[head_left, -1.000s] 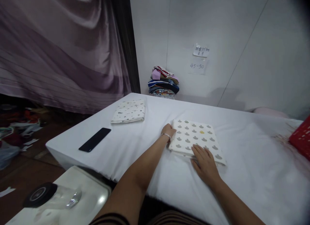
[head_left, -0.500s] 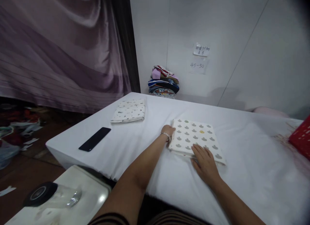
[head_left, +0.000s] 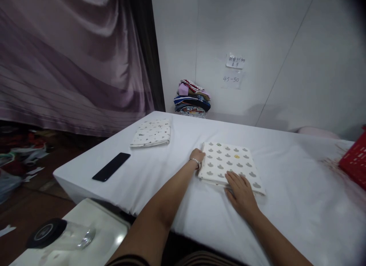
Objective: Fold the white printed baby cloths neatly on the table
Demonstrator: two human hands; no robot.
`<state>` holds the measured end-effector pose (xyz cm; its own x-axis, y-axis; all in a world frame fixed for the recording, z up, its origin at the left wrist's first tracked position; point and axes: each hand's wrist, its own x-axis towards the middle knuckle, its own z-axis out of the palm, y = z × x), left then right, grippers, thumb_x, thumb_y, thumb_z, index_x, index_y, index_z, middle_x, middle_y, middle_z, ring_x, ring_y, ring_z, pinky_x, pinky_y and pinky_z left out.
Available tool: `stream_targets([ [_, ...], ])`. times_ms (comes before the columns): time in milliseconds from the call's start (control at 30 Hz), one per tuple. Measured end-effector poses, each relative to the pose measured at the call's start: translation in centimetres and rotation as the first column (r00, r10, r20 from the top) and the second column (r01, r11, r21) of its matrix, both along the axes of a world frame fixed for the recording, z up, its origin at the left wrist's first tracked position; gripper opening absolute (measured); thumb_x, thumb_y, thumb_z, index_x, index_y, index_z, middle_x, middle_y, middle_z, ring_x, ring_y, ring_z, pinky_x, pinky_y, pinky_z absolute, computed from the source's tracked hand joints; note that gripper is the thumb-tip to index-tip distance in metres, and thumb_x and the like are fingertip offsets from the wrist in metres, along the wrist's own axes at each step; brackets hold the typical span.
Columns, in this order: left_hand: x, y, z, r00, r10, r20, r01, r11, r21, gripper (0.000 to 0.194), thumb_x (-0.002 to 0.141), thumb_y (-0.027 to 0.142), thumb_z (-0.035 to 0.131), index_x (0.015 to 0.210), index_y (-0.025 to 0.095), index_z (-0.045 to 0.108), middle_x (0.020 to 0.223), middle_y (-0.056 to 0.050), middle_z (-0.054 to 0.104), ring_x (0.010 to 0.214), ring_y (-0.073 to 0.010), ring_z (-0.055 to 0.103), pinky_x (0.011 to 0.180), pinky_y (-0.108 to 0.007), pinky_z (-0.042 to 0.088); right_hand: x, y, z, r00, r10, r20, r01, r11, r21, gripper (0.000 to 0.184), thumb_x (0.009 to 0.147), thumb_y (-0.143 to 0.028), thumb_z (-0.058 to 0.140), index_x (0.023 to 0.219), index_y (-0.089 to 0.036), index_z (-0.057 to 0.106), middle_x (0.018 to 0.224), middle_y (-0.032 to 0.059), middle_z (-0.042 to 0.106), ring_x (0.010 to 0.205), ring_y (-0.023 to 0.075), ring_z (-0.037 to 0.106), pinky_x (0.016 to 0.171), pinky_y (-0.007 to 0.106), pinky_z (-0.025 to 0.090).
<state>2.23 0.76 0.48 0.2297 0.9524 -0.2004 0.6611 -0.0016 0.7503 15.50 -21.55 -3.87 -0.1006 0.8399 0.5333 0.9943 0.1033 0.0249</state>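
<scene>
The single view comes from the wearer's head, looking forward and down over both forearms — the hands, left [head_left: 197, 156] and right [head_left: 241, 190], sit just below mid-frame. It is near enough to show the worktop [head_left: 177, 174] around them, and reaches the wall [head_left: 257, 37] beyond the hands — slightly tilted.

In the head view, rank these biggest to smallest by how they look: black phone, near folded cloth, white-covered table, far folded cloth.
1. White-covered table
2. Near folded cloth
3. Far folded cloth
4. Black phone
</scene>
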Motion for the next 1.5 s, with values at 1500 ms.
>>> stream_targets([
  [1500,-5.0,-5.0,-0.5,0.989,-0.112,0.095,0.120,0.989,-0.090,0.027,0.070,0.037,0.069,0.086,0.015,0.067,0.074,-0.003,0.068,0.064,-0.0130,0.059,0.054,-0.021,0.043,-0.1,-0.3,0.1,0.999,-0.013,-0.034,0.013,1.000,-0.020,0.051,0.087,-0.030,0.042,0.137,-0.019,0.037,0.136,0.0081,0.047,0.127,0.0226,0.039,0.103,0.043,0.027],
])
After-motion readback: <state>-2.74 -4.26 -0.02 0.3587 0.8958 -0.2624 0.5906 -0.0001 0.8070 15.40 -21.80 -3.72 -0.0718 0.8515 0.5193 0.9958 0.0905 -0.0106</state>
